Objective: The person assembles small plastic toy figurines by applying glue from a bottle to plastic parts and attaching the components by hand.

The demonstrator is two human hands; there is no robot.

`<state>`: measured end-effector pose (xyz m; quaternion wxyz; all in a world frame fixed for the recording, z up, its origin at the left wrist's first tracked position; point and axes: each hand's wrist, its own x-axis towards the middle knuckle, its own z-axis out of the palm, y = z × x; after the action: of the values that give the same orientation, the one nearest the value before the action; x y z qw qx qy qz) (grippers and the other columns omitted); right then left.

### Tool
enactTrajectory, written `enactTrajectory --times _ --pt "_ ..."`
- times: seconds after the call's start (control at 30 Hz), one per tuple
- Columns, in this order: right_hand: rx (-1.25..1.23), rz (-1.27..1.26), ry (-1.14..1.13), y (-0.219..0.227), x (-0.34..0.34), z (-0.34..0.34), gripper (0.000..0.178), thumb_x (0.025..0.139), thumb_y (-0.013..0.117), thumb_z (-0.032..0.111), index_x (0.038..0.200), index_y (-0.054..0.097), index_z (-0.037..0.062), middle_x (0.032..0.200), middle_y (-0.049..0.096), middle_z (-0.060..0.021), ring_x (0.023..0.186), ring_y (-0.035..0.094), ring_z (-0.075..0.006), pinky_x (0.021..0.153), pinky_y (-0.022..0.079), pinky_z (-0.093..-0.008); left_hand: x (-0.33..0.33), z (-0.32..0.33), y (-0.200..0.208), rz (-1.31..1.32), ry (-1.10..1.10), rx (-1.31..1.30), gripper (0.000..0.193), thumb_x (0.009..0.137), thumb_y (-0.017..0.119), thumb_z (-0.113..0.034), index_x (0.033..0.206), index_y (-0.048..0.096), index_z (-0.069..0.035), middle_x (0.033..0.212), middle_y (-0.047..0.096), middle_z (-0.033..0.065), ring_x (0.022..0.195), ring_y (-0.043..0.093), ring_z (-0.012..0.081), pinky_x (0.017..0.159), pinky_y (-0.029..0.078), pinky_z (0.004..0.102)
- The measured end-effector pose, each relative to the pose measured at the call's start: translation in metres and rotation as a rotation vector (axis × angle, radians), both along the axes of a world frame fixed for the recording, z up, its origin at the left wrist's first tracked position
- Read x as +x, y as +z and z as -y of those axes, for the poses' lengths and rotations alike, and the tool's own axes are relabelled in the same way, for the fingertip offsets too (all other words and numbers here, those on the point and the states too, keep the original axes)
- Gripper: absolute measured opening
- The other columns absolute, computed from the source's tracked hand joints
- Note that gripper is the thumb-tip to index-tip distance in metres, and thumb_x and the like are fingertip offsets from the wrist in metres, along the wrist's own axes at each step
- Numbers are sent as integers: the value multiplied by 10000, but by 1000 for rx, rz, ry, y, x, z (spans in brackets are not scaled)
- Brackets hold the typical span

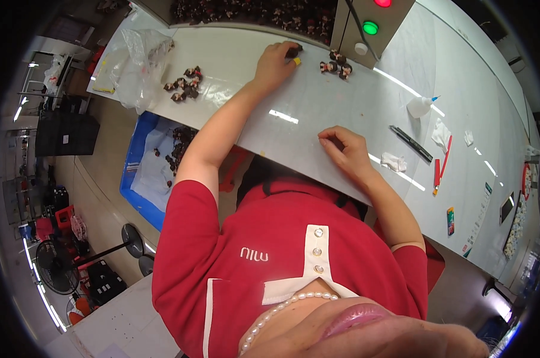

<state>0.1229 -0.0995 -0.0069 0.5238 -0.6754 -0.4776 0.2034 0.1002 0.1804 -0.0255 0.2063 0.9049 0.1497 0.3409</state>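
At the far side of the white table, my left hand (274, 64) is closed around a small dark-brown doll-like figure (294, 52), partly hidden by my fingers. A bit of yellow (297, 61) shows at its fingertips. My right hand (348, 152) rests near the table's front edge, its fingers loosely curled in toward the thumb, with nothing visible in them. Several similar brown-haired figures (340, 65) lie in a cluster right of my left hand. Another group of figures (186, 83) lies to its left.
A machine bin of figures (264, 17) stands at the back, beside a green button (370, 28). A clear plastic bag (140, 68) lies far left, above a blue crate (140, 203). On the right are a squeeze bottle (420, 107), black pens (411, 143) and crumpled tissue (393, 161).
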Motion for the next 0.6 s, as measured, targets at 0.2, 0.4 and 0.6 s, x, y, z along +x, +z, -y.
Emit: enactTrajectory --times 0.2,0.4,0.6 --pt "5 -22 -12 -2 5 0 101 820 634 68 907 635 17 824 656 -112 675 631 -187 613 488 -275 -4 21 4 34 -103 -491 269 796 644 -92 1057 615 -37 945 666 74 858 626 170 743 491 281" --pt "82 -4 -89 2 4 3 105 825 635 37 923 637 0 828 655 -85 731 625 -137 654 492 -244 -61 80 25 -71 -154 -604 267 810 640 -102 1068 614 -43 958 659 49 854 599 113 739 475 247" --pt "176 1 -231 6 3 5 172 822 637 46 988 624 6 895 644 -71 786 610 -143 720 481 -254 -78 116 28 -23 -366 -710 279 805 620 -51 1082 595 -22 975 647 64 865 600 119 754 480 251"
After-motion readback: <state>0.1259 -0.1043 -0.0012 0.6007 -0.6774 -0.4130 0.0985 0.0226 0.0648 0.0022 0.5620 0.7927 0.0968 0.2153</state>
